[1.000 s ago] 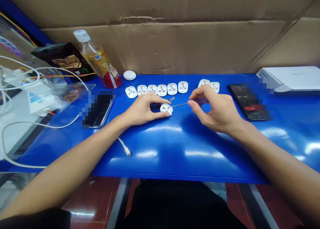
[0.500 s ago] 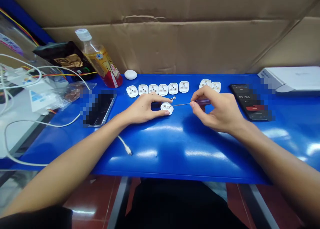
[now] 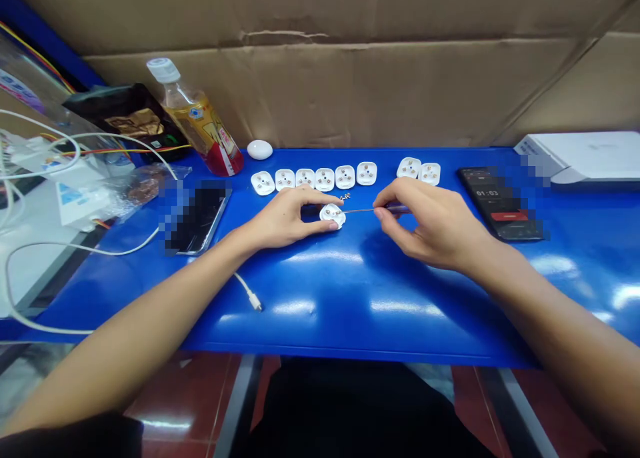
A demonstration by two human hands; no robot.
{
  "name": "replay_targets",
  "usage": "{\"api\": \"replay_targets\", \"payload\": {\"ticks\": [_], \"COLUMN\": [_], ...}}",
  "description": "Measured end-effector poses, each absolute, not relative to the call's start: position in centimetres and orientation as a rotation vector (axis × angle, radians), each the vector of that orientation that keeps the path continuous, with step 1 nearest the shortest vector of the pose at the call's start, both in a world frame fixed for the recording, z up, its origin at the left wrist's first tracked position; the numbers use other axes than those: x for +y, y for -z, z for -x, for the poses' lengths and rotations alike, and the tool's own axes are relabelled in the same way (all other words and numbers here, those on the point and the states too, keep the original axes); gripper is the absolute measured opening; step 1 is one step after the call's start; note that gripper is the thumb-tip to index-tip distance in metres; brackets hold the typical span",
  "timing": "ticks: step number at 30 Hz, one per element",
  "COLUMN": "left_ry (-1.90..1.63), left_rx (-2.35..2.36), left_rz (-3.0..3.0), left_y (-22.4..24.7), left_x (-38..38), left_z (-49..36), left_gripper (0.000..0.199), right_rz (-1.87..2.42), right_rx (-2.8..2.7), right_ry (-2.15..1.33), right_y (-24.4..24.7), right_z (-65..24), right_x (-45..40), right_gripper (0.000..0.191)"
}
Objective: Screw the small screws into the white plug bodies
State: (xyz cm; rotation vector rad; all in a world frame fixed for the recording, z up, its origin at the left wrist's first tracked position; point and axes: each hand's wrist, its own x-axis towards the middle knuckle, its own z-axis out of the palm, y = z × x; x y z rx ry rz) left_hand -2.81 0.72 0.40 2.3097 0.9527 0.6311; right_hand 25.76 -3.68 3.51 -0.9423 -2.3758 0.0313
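My left hand [image 3: 290, 218] pinches a white three-pin plug body [image 3: 333, 216] on the blue tabletop, with fingers above it and thumb below. My right hand [image 3: 425, 225] holds a small screwdriver [image 3: 397, 209] with a dark purple handle. Its thin metal shaft reaches left to the plug's face, near one brass terminal. A few tiny brass screws [image 3: 345, 196] lie just above the plug. Behind my hands sits a row of several white plug bodies [image 3: 325, 179], with a pair of similar ones [image 3: 419, 171] further right.
A blue table [image 3: 350, 325] carries a dark phone [image 3: 197, 218] at left and a timer-showing phone [image 3: 500, 205] at right. Behind stand a plastic bottle [image 3: 200, 118] and a white oval object [image 3: 259, 150]. White cables [image 3: 75, 248] run at left; cardboard [image 3: 350, 91] forms the back.
My right hand and the screwdriver handle have shifted slightly left and down, with the shaft still at the plug. My left hand and the plug have barely moved.
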Motion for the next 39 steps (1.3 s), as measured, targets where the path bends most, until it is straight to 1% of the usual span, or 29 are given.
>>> {"api": "replay_targets", "payload": {"ticks": [4, 7, 9, 13, 16, 20, 23, 25, 27, 31, 36, 39], "left_ry": [-0.633, -0.645, -0.658, -0.676, -0.678, -0.681, -0.683, -0.683, -0.686, -0.7, -0.706, -0.691], "left_rx": [0.963, 0.969, 0.966, 0.967, 0.96, 0.929, 0.918, 0.919, 0.924, 0.924, 0.916, 0.926], "left_rz": [-2.309, -2.317, -2.32, -2.321, -2.317, -2.306, -2.307, -2.314, -2.32, -2.338, -2.328, -2.323], "left_y": [-0.4, -0.2, -0.2, -0.1, -0.1, 0.0, 0.0, 0.0, 0.0, 0.1, 0.1, 0.0], "left_x": [0.7, 0.7, 0.7, 0.7, 0.7, 0.7, 0.8, 0.8, 0.7, 0.7, 0.7, 0.7], "left_z": [2.7, 2.7, 2.6, 2.6, 2.5, 2.4, 2.4, 2.4, 2.3, 2.3, 2.2, 2.2], "left_gripper": [0.05, 0.049, 0.048, 0.048, 0.047, 0.046, 0.044, 0.044, 0.044, 0.042, 0.039, 0.039], "right_rz": [1.089, 1.199, 1.246, 1.153, 1.117, 1.198, 1.245, 1.214, 1.158, 1.181, 1.387, 1.312], "right_rx": [-2.415, -2.421, -2.417, -2.368, -2.307, -2.284, -2.277, -2.288, -2.319, -2.354, -2.227, -2.231], "right_ry": [0.011, 0.115, 0.122, -0.097, -0.209, -0.154, -0.016, -0.032, -0.118, -0.193, -0.146, -0.194], "right_y": [-3.7, -3.7, -3.8, -4.2, -4.4, -4.3, -4.2, -4.2, -4.5, -5.3, -5.7, -5.7], "right_z": [-25.4, -25.1, -24.9, -25.0, -25.1, -24.9, -24.8, -24.8, -24.9, -24.8, -24.0, -24.0], "right_x": [-3.8, -4.0, -4.1, -4.3, -4.1, -3.6, -3.5, -3.5, -3.5, -3.2, -2.7, -2.7], "right_gripper": [0.009, 0.017, 0.021, 0.015, 0.021, 0.011, 0.012, 0.009, 0.003, 0.003, 0.016, 0.01]}}
